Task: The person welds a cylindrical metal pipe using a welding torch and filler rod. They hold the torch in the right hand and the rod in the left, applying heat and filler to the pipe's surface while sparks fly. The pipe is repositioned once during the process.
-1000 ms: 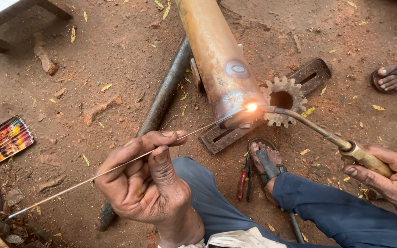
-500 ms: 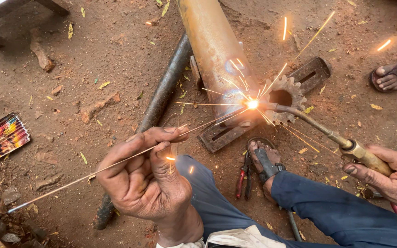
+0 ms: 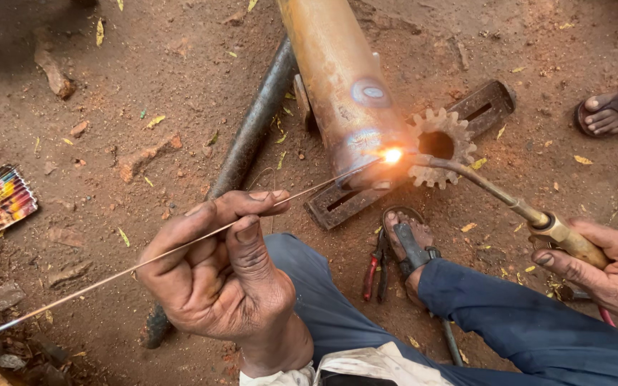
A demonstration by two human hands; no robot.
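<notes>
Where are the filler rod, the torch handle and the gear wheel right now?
filler rod [image 3: 180,249], head view: mid-length, beside the left hand [image 3: 216,275] pinching it.
torch handle [image 3: 570,239], head view: brass grip in the right hand [image 3: 613,268].
gear wheel [image 3: 459,132], head view: toothed rim, right of the flame.

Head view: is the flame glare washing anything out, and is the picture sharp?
Head view: glare from the flame blooms only at the pipe end; the left hand, rod and gear stay sharp under even daylight with soft shadows.
</notes>
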